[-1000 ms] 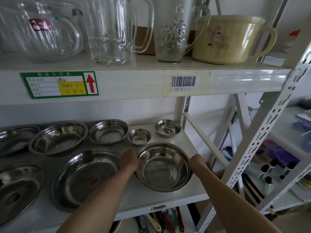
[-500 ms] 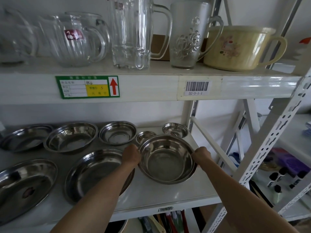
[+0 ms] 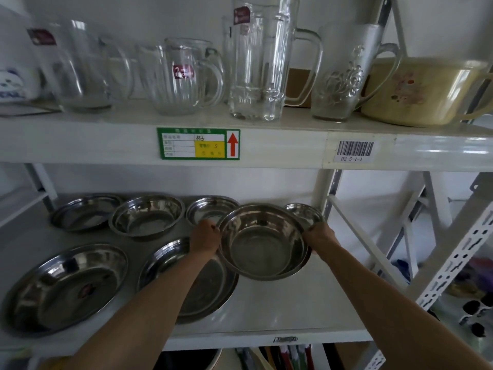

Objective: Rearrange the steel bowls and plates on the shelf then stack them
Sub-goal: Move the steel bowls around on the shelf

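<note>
A large steel bowl (image 3: 262, 243) is raised off the white shelf (image 3: 293, 303) and tilted toward me. My left hand (image 3: 205, 236) grips its left rim and my right hand (image 3: 320, 235) grips its right rim. Behind it, partly hidden, sit a small bowl (image 3: 306, 212) and a medium bowl (image 3: 206, 209). Under my left forearm lies a wide steel plate (image 3: 208, 287). Another wide plate (image 3: 66, 287) lies at the front left. At the back left stand a deep bowl (image 3: 148, 216) and a shallow plate (image 3: 85, 210).
The upper shelf (image 3: 266, 145) just above carries glass mugs (image 3: 181, 76), a tall glass jug (image 3: 262, 62) and a cream plastic bowl (image 3: 416, 92). A slanted white brace (image 3: 354, 231) and perforated upright (image 3: 453, 263) bound the right side.
Both hands have lifted the large bowl off the shelf and carried it up and back, over the small bowls. My view has shifted left.
</note>
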`<state>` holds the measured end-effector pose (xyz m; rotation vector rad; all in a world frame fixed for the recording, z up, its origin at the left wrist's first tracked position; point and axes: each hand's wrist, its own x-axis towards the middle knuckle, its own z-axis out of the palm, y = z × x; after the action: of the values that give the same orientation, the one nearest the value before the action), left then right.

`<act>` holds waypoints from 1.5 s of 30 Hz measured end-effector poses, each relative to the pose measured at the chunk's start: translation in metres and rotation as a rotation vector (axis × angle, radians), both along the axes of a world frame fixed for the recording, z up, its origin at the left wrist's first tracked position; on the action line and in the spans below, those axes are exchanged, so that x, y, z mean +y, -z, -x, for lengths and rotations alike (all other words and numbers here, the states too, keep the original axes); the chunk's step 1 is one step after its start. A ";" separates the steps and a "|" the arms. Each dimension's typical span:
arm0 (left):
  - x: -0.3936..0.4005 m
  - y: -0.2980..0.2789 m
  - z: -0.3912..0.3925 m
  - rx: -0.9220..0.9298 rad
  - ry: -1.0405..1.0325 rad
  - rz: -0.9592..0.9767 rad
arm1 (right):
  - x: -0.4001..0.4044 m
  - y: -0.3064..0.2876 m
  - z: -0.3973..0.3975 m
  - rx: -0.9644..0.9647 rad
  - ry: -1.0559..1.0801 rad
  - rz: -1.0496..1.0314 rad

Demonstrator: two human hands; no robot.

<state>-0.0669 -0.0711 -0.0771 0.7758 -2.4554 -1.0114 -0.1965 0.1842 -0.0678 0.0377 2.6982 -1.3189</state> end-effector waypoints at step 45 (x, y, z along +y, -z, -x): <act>-0.240 -0.012 -0.208 0.183 -0.606 -0.029 | -0.337 -0.003 -0.117 0.055 -0.412 -0.020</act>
<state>0.1410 -0.3112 -0.0656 1.2692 -1.8690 -0.8323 -0.0792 -0.1527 -0.0646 -0.5285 2.5696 -1.1780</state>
